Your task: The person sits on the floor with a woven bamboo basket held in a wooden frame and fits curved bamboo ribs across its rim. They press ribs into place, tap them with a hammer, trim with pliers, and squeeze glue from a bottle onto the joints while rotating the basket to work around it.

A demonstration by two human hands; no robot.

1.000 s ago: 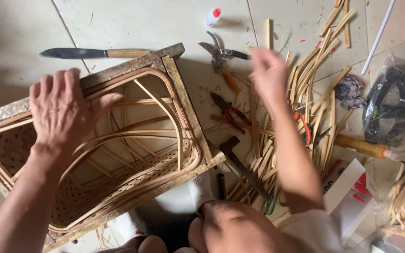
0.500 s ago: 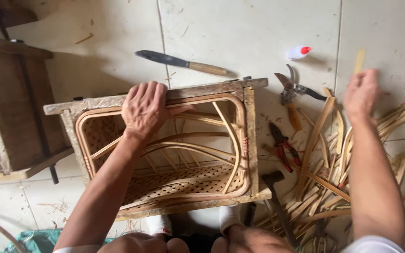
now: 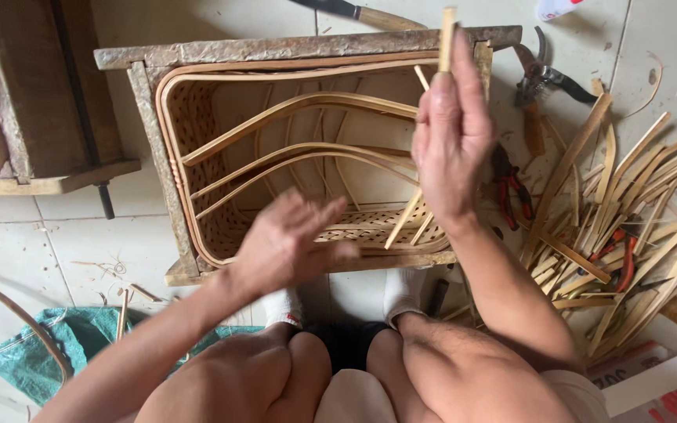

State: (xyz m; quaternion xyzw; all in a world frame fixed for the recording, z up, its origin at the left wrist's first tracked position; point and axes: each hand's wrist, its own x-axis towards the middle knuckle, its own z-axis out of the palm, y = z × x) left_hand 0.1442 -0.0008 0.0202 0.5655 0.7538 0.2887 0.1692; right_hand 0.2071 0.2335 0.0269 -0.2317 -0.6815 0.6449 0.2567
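Observation:
A rectangular wooden frame (image 3: 291, 48) lies on the tiled floor with a partly woven rattan basket (image 3: 197, 149) inside it, curved ribs crossing its open middle. My right hand (image 3: 450, 141) is raised over the frame's right side, pinching a short flat bamboo strip (image 3: 447, 35) that stands upright. My left hand (image 3: 291, 243) hovers with fingers spread over the frame's near edge, holding nothing. My knees show at the bottom.
A pile of bamboo strips (image 3: 620, 211) lies on the right with red-handled pliers (image 3: 511, 184) and shears (image 3: 542, 74). A knife (image 3: 362, 12) lies beyond the frame. A second wooden frame (image 3: 33, 94) stands on the left, a green sack (image 3: 80, 333) at bottom left.
My right hand came in from the strip pile carrying a strip to above the basket. My left hand left the frame's top edge and dropped toward its near edge.

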